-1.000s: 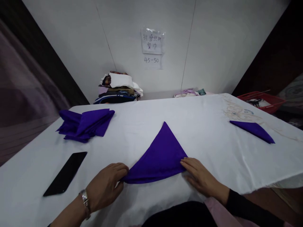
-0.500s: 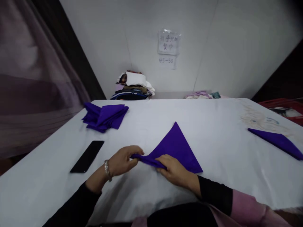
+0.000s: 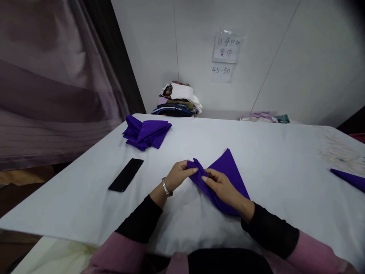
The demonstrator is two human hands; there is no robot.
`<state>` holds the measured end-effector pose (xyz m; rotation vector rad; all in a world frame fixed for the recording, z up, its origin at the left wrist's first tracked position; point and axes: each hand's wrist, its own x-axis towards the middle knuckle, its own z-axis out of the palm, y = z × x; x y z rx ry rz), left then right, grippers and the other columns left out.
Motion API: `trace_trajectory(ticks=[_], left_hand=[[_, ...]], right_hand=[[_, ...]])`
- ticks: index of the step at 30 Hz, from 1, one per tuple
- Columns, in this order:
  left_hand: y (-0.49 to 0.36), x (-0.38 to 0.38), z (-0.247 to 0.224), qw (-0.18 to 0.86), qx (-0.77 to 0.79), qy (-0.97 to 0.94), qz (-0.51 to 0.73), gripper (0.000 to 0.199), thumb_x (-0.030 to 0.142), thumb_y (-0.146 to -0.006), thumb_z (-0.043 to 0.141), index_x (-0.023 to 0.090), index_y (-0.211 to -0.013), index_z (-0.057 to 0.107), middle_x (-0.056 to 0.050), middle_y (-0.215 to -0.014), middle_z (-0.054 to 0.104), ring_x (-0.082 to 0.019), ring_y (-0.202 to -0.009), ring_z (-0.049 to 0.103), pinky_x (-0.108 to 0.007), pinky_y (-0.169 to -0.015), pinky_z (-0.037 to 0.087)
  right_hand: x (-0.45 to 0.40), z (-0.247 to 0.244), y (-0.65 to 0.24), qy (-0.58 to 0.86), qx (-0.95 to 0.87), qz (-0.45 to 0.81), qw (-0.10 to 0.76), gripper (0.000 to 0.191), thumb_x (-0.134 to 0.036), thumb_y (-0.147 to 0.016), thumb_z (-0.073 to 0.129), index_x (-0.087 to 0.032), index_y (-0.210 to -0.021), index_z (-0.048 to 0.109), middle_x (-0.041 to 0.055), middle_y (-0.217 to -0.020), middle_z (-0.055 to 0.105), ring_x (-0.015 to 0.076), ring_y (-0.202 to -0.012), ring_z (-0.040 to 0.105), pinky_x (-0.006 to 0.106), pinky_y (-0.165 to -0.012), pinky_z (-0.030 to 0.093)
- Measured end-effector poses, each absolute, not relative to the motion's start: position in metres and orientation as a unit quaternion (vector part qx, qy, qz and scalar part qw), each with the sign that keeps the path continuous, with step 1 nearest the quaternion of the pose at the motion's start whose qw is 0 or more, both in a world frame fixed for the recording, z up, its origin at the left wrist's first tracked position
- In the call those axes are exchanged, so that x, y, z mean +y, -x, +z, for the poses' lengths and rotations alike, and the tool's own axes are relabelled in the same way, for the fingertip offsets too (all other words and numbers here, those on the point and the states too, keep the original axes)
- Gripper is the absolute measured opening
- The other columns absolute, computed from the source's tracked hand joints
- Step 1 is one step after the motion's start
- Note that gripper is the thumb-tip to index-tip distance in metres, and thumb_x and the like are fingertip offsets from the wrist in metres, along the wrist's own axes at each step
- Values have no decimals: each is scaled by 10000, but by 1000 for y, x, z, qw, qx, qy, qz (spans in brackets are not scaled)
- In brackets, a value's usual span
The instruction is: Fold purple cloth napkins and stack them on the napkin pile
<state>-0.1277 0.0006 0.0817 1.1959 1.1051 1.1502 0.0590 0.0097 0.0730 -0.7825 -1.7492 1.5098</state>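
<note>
A purple cloth napkin (image 3: 230, 167), folded to a triangular shape, lies partly on the white-covered table in front of me. Its left corner is lifted and pinched between both hands. My left hand (image 3: 179, 174), with a silver bracelet at the wrist, grips the corner between thumb and fingers. Close beside it, my right hand (image 3: 224, 187) pinches the folded layers a little further along. The napkin's right part spreads out behind and beneath my right hand, which hides some of it.
A black phone (image 3: 126, 175) lies to the left. Several purple cloths (image 3: 148, 133) are heaped at the table's (image 3: 273, 152) far left. A folded purple piece (image 3: 349, 179) sits at the right edge. Stacked clothes (image 3: 178, 99) stand by the wall, below a paper sign (image 3: 225, 49).
Both hands have raised the napkin's left corner off the table, and its folded layers now show between my fingers. The view has swung left, so things appear further right.
</note>
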Motion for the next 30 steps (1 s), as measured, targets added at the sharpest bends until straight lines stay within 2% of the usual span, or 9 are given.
trace_trajectory(ticks=[9,15,18,20,22,25,30], left_hand=[[114,-8,81,498,456,-505,538,213,321,-663,717,153,-741,612,40,-636,590,-92,-608,514,-233,-602,410],[112,-15,81,320,518,-568,553,182,327,-710,677,174,-659,592,42,-618,543,-96,-610,474,-238,-602,410],[112,-21,82,275,538,-573,553,211,333,-714,673,179,-615,568,43,-599,538,-95,-597,467,-240,-600,412],[111,-25,84,273,538,-574,553,176,321,-714,679,183,-660,584,41,-616,554,-97,-607,480,-241,-613,422],[110,-29,87,283,529,-576,556,153,307,-709,689,192,-785,622,36,-667,580,-100,-637,498,-246,-641,436],[109,-35,93,304,515,-582,551,269,289,-699,703,210,-949,643,24,-742,597,-105,-677,506,-254,-675,447],[111,-38,98,356,489,-604,518,335,270,-696,706,212,-1022,654,25,-718,570,-106,-681,490,-260,-677,439]], right_hand=[[22,83,-54,330,-675,542,376,176,-340,-828,534,-188,-820,622,-3,-767,607,128,-683,524,265,-643,418],[23,80,-54,340,-661,534,403,181,-348,-828,532,-187,-790,608,-15,-713,557,117,-637,475,249,-592,386],[22,81,-53,353,-662,522,407,192,-356,-827,528,-185,-771,598,-16,-690,535,117,-623,457,246,-575,378],[20,82,-53,354,-665,518,404,197,-357,-829,522,-184,-779,601,-12,-689,536,119,-624,457,247,-574,378],[18,83,-52,353,-672,515,399,193,-347,-831,518,-182,-785,605,-10,-692,543,121,-630,464,247,-577,379],[15,84,-51,348,-684,507,393,180,-323,-830,517,-180,-757,599,-16,-680,543,120,-630,468,246,-584,378],[15,81,-50,339,-697,506,380,174,-300,-832,507,-180,-750,603,-9,-714,582,127,-662,499,256,-623,396]])
